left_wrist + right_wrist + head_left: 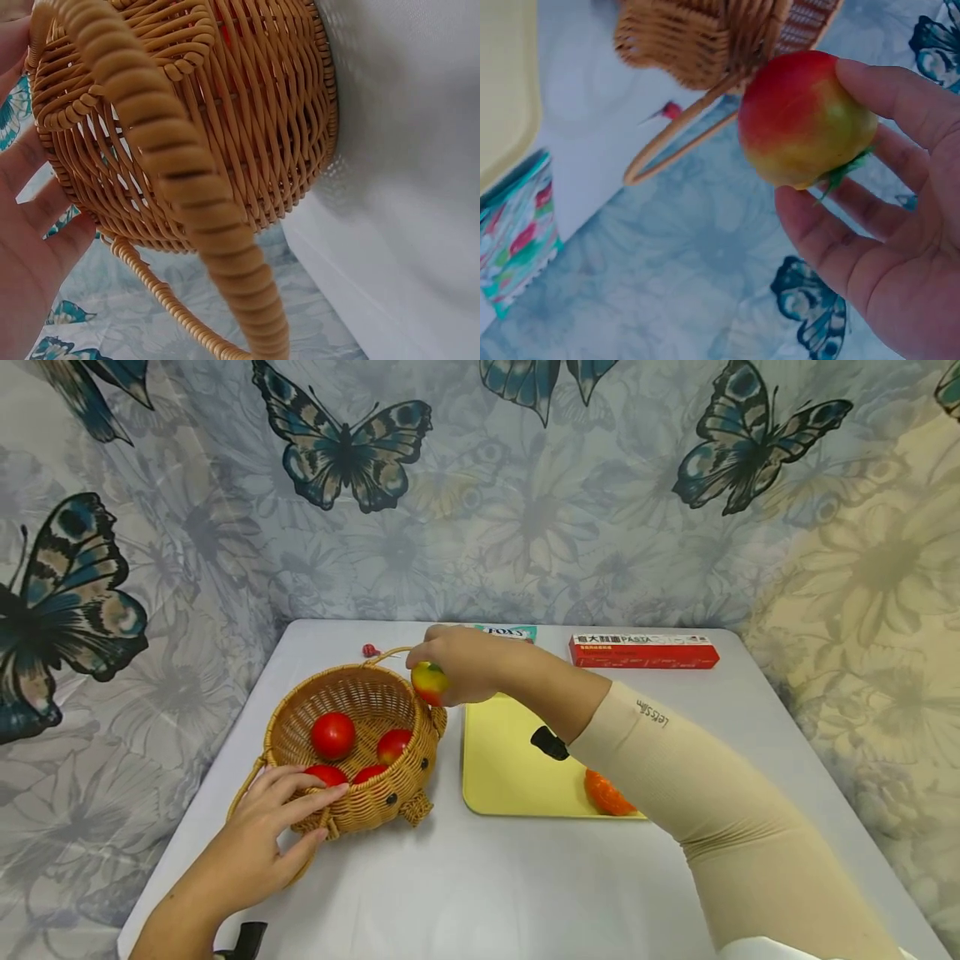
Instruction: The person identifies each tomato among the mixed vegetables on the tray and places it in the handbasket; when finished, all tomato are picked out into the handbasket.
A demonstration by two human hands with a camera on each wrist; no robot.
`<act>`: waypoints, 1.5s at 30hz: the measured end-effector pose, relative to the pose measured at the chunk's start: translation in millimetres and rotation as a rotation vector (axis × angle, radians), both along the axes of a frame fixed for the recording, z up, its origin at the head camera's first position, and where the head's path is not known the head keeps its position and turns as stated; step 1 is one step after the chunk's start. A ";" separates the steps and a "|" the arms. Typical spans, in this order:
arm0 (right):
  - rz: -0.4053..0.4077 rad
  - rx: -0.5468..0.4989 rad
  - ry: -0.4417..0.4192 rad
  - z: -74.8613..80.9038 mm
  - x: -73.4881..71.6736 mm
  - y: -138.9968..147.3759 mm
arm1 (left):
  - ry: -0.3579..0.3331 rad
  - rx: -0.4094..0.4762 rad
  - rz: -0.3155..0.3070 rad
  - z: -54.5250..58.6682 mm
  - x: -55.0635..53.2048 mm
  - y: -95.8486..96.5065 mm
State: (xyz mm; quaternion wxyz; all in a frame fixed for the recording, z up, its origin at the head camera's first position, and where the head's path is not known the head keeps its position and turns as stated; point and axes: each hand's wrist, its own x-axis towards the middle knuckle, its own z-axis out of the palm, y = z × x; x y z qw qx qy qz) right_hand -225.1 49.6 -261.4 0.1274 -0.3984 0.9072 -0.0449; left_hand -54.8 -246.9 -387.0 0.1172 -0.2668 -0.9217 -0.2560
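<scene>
A wicker basket [360, 693] with an animal face stands on the left of the table, several red fruits [333, 735] inside it. My left hand [258, 839] grips its near-left rim, fingers over the edge and thumb outside; the left wrist view shows the basket's handle [180, 165] crossing close by. Between thumb and fingertips, my right hand [900, 217] holds a red-and-yellow fruit [802, 120] with a green leafy end. In the head view this fruit is just above the basket's far-right rim, and the right hand's fingers are partly hidden.
Right of the basket lies a yellow tray [510, 768] bearing an orange textured fruit [607, 793], partly covered by the right sleeve [720, 802]. Along the back are a red pasta box [645, 653], a teal package [510, 632] and a small red item [371, 650].
</scene>
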 end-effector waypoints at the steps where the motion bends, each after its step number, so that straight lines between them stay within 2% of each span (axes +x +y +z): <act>1: 0.006 -0.011 0.009 -0.9 0.9 -4.4 | -0.004 -0.001 0.000 0.0 0.4 0.1; 5: 0.019 -0.048 0.013 -3.9 5.6 -20.2 | -0.012 0.005 -0.004 -0.1 1.9 1.5; 10: 0.030 -0.068 -0.031 -9.2 12.1 -37.4 | -0.004 0.011 -0.014 0.1 1.9 2.1; 18: 0.082 -0.025 -0.065 -26.7 20.0 -59.1 | -0.012 0.016 -0.015 1.1 2.2 2.4; 26: 0.119 0.026 -0.078 -44.6 25.0 -66.9 | -0.004 0.007 -0.030 1.4 0.2 4.4; 32: 0.119 0.011 -0.086 -47.9 25.0 -64.0 | -0.003 0.005 -0.034 1.2 -1.4 4.7; 37: 0.117 -0.055 -0.055 -46.4 23.7 -53.3 | -0.004 0.011 -0.040 0.2 -2.8 4.5; 41: 0.100 -0.102 -0.005 -45.0 23.0 -35.0 | -0.001 0.004 -0.060 0.7 -5.8 3.9; 45: 0.025 -0.111 0.047 -42.6 24.1 -7.6 | -0.005 -0.032 -0.062 2.9 -7.0 2.1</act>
